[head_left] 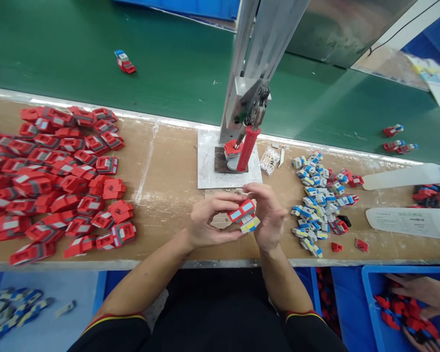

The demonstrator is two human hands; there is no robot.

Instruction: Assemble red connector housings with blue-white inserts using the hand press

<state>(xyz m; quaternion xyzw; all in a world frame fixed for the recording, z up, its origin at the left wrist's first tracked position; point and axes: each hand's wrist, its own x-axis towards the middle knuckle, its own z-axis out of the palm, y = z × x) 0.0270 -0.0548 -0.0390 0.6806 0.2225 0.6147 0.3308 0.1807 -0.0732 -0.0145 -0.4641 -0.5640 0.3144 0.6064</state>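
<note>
- The left hand and right hand meet at the centre of the frame, both grips closed on one small toy car, a red shell over a blue-and-yellow base, held above the near edge of the table.
- To seat the halves well, I would judge: keep the thumbs on the red shell, line up the edges, and squeeze evenly so nothing sits skewed.
- The hand press, with its red handle, stands just above the hands in the frame, a red piece on its plate.
- Red shells fill the left side; blue-and-white bases lie at the right.
- Another person's hands reach into a blue bin at lower right.
</note>
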